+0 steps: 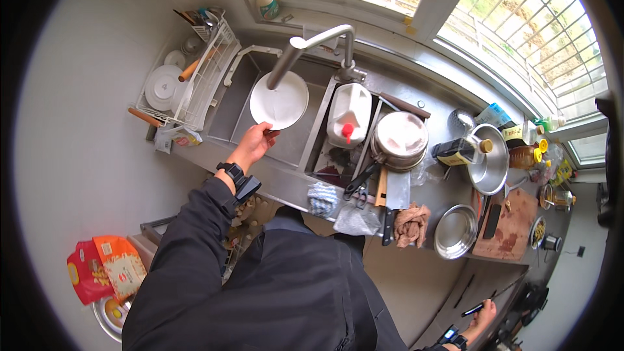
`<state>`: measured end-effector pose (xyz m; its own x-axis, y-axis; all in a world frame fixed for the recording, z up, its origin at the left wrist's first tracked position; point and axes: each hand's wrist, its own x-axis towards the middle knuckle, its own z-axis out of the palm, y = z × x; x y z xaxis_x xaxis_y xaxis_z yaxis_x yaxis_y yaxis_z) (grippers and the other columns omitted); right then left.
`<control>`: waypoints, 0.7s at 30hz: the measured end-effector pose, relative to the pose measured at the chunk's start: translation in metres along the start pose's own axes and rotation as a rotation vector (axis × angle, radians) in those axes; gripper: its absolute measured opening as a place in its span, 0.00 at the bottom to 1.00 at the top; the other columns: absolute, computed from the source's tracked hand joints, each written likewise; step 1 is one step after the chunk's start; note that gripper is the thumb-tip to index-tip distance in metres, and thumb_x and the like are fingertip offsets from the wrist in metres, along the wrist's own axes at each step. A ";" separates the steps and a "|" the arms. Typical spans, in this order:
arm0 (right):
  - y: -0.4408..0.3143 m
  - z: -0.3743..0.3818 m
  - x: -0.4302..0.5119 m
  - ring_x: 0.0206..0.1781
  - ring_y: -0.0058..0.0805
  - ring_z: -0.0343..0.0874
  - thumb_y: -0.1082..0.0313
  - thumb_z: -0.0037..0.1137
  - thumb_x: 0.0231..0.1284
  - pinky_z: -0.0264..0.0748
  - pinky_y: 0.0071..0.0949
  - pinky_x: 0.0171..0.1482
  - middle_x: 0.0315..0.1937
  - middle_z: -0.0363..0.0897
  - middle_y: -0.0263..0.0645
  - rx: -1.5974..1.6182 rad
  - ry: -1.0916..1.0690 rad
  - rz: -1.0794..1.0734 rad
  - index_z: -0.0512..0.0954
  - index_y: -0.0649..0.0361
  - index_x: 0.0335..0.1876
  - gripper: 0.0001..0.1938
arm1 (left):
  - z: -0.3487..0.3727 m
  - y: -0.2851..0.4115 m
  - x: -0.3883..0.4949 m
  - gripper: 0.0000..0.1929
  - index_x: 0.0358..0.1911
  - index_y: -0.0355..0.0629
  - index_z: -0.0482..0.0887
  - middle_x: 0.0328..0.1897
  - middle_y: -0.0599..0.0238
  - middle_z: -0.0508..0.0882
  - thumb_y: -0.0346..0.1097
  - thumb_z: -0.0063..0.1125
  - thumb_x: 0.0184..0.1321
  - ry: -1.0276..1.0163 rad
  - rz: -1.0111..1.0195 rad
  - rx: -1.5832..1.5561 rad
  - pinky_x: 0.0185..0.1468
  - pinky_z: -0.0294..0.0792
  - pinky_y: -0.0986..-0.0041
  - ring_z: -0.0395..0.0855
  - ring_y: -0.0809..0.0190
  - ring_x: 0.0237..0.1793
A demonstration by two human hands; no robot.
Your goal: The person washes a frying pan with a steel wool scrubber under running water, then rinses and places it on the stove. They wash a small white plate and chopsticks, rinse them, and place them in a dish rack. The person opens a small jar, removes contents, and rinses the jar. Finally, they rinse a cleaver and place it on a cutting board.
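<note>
My left hand grips the near rim of a white plate between thumb and fingers. The plate is over the left basin of the stainless steel sink, under the spout of the metal faucet. Whether water runs is hard to tell. At the lower right, my right hand is closed around a long thin utensil with a black handle. Its far end is too small to identify. That hand is away from the sink, by the front of the counter.
A white dish rack with plates stands left of the sink. A white jug sits in the narrow basin. Right of it are a lidded pot, a cleaver, a steel bowl, bottles and a wooden cutting board.
</note>
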<state>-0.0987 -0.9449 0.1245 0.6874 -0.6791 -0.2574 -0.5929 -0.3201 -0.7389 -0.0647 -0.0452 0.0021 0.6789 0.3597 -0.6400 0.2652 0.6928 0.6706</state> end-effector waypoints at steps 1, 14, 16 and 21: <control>-0.008 0.004 -0.038 0.13 0.13 0.59 0.67 0.54 0.60 0.51 0.17 0.11 0.18 0.64 0.23 0.027 -0.044 0.019 0.70 0.52 0.28 0.07 | -0.004 0.002 0.005 0.12 0.49 0.42 0.79 0.39 0.67 0.85 0.33 0.55 0.63 0.011 -0.005 0.004 0.39 0.73 0.75 0.83 0.66 0.40; -0.116 0.082 -0.267 0.15 0.11 0.59 0.75 0.51 0.54 0.53 0.15 0.15 0.19 0.66 0.22 -0.009 -0.245 0.082 0.73 0.55 0.31 0.03 | -0.002 0.014 0.015 0.09 0.42 0.42 0.80 0.34 0.65 0.86 0.35 0.52 0.62 -0.276 -0.350 0.030 0.38 0.75 0.72 0.82 0.66 0.34; -0.129 0.091 -0.270 0.17 0.10 0.61 0.77 0.51 0.53 0.54 0.14 0.18 0.21 0.68 0.23 -0.011 -0.309 0.045 0.73 0.57 0.32 0.04 | -0.007 0.024 0.010 0.10 0.42 0.40 0.81 0.34 0.63 0.86 0.37 0.52 0.61 -0.156 -0.276 0.212 0.37 0.75 0.73 0.83 0.66 0.33; -0.154 0.160 -0.270 0.20 0.10 0.62 0.79 0.49 0.49 0.56 0.14 0.22 0.24 0.70 0.24 0.011 -0.629 -0.026 0.73 0.60 0.34 0.07 | -0.033 0.070 -0.008 0.15 0.41 0.32 0.81 0.35 0.47 0.87 0.35 0.46 0.59 0.084 0.230 1.029 0.39 0.78 0.58 0.87 0.52 0.34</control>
<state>-0.1259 -0.6070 0.2078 0.8185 -0.1514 -0.5543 -0.5710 -0.3218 -0.7553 -0.0737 0.0210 0.0416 0.7475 0.4843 -0.4546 0.6152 -0.2467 0.7488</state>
